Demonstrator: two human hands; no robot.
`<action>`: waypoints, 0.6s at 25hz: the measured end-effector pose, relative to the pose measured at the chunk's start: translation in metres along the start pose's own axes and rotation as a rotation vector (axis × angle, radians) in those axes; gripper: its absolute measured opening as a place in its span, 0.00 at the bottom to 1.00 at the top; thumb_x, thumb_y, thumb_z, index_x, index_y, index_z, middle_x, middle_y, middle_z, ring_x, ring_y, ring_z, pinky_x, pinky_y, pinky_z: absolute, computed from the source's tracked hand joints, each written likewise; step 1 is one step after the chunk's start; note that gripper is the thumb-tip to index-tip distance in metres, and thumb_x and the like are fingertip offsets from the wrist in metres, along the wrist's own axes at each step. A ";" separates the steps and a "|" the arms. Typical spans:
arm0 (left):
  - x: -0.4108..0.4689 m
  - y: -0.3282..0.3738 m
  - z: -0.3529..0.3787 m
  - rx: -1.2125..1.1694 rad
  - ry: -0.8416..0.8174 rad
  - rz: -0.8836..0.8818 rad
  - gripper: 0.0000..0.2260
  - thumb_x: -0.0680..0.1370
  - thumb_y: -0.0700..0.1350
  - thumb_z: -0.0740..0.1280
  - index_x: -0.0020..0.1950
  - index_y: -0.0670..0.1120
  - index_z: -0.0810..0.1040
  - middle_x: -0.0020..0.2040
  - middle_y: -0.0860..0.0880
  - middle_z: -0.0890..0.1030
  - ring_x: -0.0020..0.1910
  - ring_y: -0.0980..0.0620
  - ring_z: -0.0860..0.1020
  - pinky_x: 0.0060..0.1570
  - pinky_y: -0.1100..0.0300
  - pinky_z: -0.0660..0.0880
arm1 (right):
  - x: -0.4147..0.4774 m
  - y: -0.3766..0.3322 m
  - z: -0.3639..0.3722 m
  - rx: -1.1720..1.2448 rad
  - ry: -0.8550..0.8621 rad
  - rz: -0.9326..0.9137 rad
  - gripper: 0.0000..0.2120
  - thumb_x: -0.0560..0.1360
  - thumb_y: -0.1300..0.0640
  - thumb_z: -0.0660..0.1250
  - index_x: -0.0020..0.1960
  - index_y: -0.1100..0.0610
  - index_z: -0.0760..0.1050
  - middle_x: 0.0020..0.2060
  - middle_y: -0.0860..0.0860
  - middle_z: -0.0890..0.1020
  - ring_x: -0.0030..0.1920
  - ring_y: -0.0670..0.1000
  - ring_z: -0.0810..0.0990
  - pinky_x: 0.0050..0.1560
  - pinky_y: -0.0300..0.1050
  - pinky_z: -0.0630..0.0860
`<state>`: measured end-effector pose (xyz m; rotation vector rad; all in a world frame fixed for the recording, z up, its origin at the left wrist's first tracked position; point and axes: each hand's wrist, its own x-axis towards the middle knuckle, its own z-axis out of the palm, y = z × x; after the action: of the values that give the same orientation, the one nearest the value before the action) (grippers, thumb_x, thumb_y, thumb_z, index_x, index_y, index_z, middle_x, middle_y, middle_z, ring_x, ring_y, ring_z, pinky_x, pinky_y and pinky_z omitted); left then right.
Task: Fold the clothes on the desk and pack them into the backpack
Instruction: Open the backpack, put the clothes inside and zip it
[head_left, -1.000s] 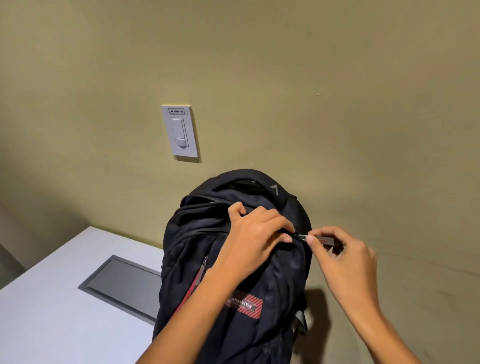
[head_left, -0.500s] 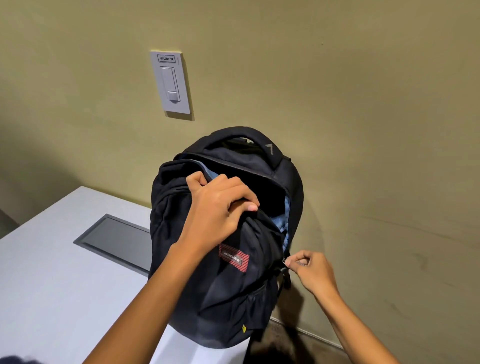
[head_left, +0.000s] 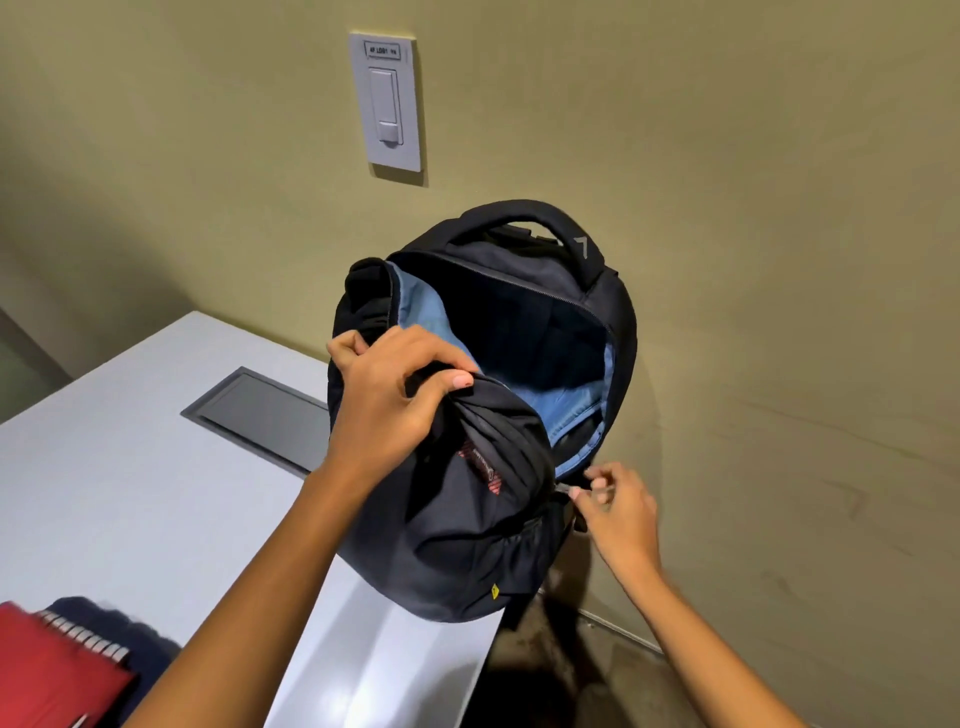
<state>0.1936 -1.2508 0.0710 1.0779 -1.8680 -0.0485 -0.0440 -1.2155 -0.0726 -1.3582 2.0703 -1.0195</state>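
Your left hand (head_left: 395, 410) grips the backpack (head_left: 467, 545) by its floppy flap at the desk's (head_left: 130, 467) right edge; right hand (head_left: 618, 509) at the zip (head_left: 566, 488), grip unclear. Soft bag: hold the rim.

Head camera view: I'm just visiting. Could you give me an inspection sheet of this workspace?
Surface: white desk with a grey panel set into it.
Job's things: black backpack upright at the desk's edge, main compartment open, blue lining showing; red garment on a navy garment at the near left.
Clutter: nothing seen.
Hands: left hand grips the backpack's front flap; right hand at its side edge, blurred, hold unclear.
Cables: nothing seen.
Surroundings: olive wall with a light switch.
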 end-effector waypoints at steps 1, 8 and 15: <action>-0.006 -0.002 -0.004 -0.005 0.010 -0.022 0.04 0.75 0.45 0.71 0.42 0.54 0.81 0.41 0.61 0.80 0.43 0.63 0.73 0.48 0.52 0.56 | -0.007 -0.007 -0.004 -0.096 0.091 -0.139 0.09 0.74 0.61 0.71 0.52 0.56 0.76 0.47 0.49 0.76 0.45 0.49 0.76 0.44 0.33 0.69; -0.071 -0.007 -0.033 0.067 0.052 -0.169 0.03 0.75 0.46 0.70 0.43 0.54 0.81 0.42 0.61 0.80 0.42 0.64 0.75 0.47 0.53 0.56 | -0.033 -0.073 -0.018 -0.018 0.349 -0.751 0.09 0.75 0.71 0.64 0.52 0.63 0.78 0.48 0.54 0.77 0.47 0.54 0.76 0.48 0.47 0.76; -0.165 0.008 -0.047 0.157 0.076 -0.421 0.03 0.76 0.53 0.66 0.45 0.57 0.78 0.42 0.61 0.80 0.39 0.63 0.76 0.51 0.59 0.57 | -0.050 -0.117 -0.007 0.041 0.177 -0.994 0.09 0.74 0.72 0.65 0.51 0.63 0.79 0.46 0.55 0.77 0.47 0.53 0.75 0.53 0.33 0.67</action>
<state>0.2501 -1.1137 -0.0154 1.5468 -1.5701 -0.1037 0.0381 -1.1955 0.0221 -2.4145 1.3950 -1.5699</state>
